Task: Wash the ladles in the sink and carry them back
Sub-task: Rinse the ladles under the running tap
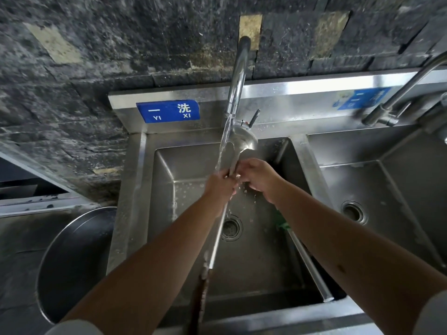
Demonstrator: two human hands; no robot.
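A blue sign point(168, 111) on the steel backsplash reads "一 洗" with "YI XI" under it. A second blue sign point(362, 99) further right is blurred; I cannot read it.

I hold one ladle point(243, 140) over the left sink point(160, 189), its bowl up near the back rim, under the tap point(238, 78). Water point(223, 146) runs from the spout down past the bowl onto my left hand point(221, 186). That hand's fingers are curled round the shaft just below the bowl. My right hand point(257, 180) is beside it, fingers bent in against the same stretch of shaft; whether they clasp it or only rub it I cannot tell, since the fingertips are hidden behind the hand and the splash.

The shaft runs down toward me past the drain point(231, 228), ending in a dark handle cut off at the bottom edge.

A second long handle point(307, 262) lies along the right side of the basin, with a green band near its upper part; its head is hidden under my right forearm, so I can't say what it is.

At the left stands a round steel pot point(72, 262), partly cut by my arm. A second sink point(399, 201) and tap point(401, 93) sit to the right.
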